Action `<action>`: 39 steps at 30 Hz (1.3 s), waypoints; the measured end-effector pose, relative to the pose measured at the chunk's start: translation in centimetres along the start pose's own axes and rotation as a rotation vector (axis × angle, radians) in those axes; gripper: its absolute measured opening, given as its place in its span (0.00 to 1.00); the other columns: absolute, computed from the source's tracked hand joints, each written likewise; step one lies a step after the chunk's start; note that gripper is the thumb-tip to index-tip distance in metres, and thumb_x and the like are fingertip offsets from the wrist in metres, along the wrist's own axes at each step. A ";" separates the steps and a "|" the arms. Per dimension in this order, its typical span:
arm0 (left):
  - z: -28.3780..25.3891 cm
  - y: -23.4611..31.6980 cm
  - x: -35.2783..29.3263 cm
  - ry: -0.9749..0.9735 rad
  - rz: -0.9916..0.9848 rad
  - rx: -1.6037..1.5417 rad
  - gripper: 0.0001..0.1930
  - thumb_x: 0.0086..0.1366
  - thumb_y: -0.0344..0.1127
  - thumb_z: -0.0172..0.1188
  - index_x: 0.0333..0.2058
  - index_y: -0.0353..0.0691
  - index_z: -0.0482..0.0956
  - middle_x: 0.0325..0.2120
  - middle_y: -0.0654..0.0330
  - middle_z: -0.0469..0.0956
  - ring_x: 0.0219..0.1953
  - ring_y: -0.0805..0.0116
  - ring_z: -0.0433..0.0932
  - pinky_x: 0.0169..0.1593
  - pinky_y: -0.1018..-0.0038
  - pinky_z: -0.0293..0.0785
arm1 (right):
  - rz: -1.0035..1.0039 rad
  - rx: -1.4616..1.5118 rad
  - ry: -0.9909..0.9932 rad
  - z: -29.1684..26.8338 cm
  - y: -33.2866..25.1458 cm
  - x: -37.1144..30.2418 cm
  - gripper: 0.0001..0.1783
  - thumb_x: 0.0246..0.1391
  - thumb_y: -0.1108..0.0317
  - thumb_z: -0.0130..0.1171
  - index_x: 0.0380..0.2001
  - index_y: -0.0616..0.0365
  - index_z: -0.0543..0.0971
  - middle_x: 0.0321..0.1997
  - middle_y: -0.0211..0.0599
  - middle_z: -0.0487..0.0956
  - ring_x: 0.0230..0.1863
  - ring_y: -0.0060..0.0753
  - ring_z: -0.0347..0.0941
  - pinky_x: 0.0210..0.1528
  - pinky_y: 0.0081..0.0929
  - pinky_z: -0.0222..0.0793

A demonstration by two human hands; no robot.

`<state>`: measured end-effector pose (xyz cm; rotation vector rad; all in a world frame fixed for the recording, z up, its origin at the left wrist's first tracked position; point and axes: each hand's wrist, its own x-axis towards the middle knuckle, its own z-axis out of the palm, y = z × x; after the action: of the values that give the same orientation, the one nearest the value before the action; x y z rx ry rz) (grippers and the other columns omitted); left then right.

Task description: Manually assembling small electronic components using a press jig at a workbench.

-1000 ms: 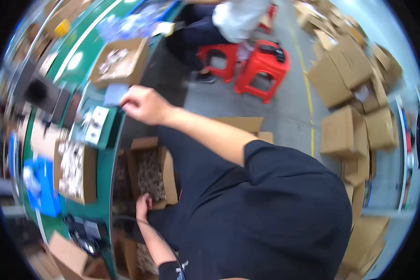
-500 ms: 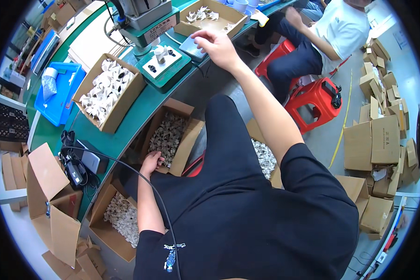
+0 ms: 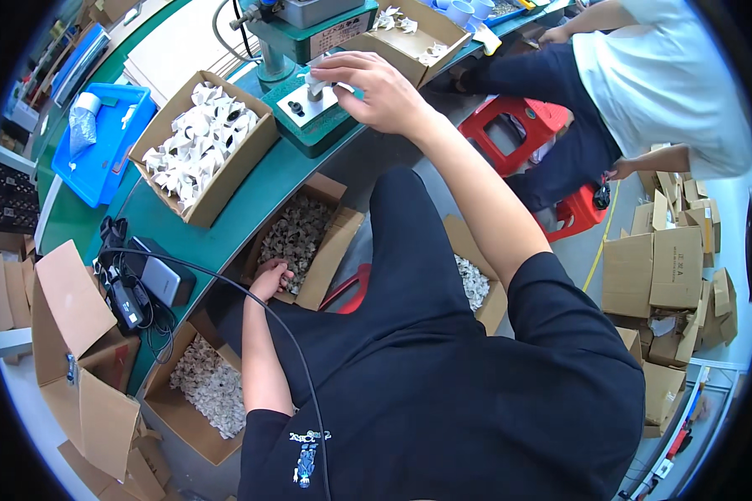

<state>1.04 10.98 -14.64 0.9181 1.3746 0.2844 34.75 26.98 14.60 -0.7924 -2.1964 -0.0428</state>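
My right hand (image 3: 374, 90) reaches over the green machine base (image 3: 330, 125), its fingers spread around a small white plastic part (image 3: 314, 82). That part sits upright on a post of the pale metal fixture plate (image 3: 299, 107). The fingertips reach the part; the thumb looks apart from it. Lower down, my left hand (image 3: 271, 278) rests at the near edge of a cardboard box (image 3: 332, 250) of greyish-white parts (image 3: 292, 238). Its fingers are curled, and whatever they hold is hidden. On the bench, a carton (image 3: 230, 171) holds a heap of larger white curved parts (image 3: 199, 142).
A blue tray (image 3: 100, 179) and a dark cable with an adapter (image 3: 125, 305) lie to the left. Boxes of small parts (image 3: 213, 388) flank my legs. At upper right a person in a white shirt (image 3: 660, 92) is beside red stools (image 3: 518, 134). Cartons (image 3: 673, 267) are stacked far right.
My right hand has come left and down from beside the machine onto the white part on the fixture. The left hand stays at the box. The co-worker has leaned and turned.
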 end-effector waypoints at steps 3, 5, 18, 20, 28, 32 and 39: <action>-0.2 -0.1 0.5 -0.015 -0.007 0.002 0.16 0.70 0.39 0.48 0.51 0.36 0.71 0.28 0.65 0.78 0.22 0.80 0.70 0.25 0.81 0.67 | 0.020 -0.088 -0.096 -0.9 -0.3 0.5 0.19 0.50 0.74 0.53 0.47 0.55 0.80 0.51 0.38 0.78 0.57 0.39 0.70 0.62 0.34 0.62; -0.3 0.0 1.0 -0.034 0.000 -0.005 0.16 0.70 0.39 0.48 0.50 0.36 0.71 0.29 0.64 0.78 0.22 0.80 0.70 0.25 0.81 0.67 | 0.027 -0.130 -0.143 -0.8 -0.6 0.6 0.20 0.51 0.75 0.52 0.48 0.55 0.79 0.52 0.37 0.77 0.58 0.39 0.70 0.63 0.34 0.60; -0.5 -1.2 1.6 -0.068 0.080 0.047 0.17 0.66 0.35 0.54 0.50 0.34 0.69 0.32 0.61 0.79 0.27 0.77 0.74 0.27 0.79 0.70 | 0.676 0.923 0.391 1.6 5.3 4.7 0.12 0.53 0.72 0.51 0.37 0.67 0.80 0.30 0.38 0.81 0.33 0.23 0.76 0.40 0.22 0.73; 0.0 -0.3 1.1 -0.040 0.073 0.044 0.16 0.64 0.34 0.56 0.49 0.34 0.70 0.31 0.61 0.79 0.27 0.76 0.74 0.28 0.78 0.71 | 0.732 0.825 0.329 3.2 7.0 3.9 0.12 0.53 0.72 0.51 0.36 0.67 0.80 0.31 0.39 0.81 0.33 0.23 0.76 0.40 0.21 0.72; -0.6 -0.4 2.4 0.028 0.156 0.036 0.10 0.57 0.31 0.63 0.37 0.36 0.80 0.26 0.63 0.80 0.24 0.76 0.76 0.26 0.77 0.70 | 0.444 0.192 -0.012 3.6 9.7 1.0 0.16 0.46 0.70 0.53 0.38 0.67 0.79 0.37 0.42 0.83 0.35 0.32 0.78 0.42 0.27 0.72; -0.8 -0.9 2.3 0.035 0.150 0.012 0.09 0.61 0.32 0.61 0.39 0.36 0.77 0.25 0.64 0.77 0.24 0.76 0.74 0.28 0.76 0.74 | 0.390 0.389 0.157 2.6 1.6 0.0 0.14 0.40 0.70 0.61 0.34 0.61 0.77 0.38 0.43 0.77 0.39 0.38 0.75 0.41 0.32 0.70; -0.2 0.7 -1.4 0.163 0.150 -0.218 0.09 0.63 0.31 0.59 0.41 0.35 0.77 0.30 0.61 0.80 0.27 0.75 0.77 0.29 0.81 0.76 | 0.457 0.481 0.317 4.5 -2.7 0.0 0.20 0.39 0.70 0.66 0.40 0.63 0.78 0.41 0.41 0.76 0.44 0.42 0.75 0.49 0.32 0.71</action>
<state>0.72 10.58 -13.18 0.8311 1.3937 0.6231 30.21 26.06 12.07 -0.9123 -1.5932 0.5315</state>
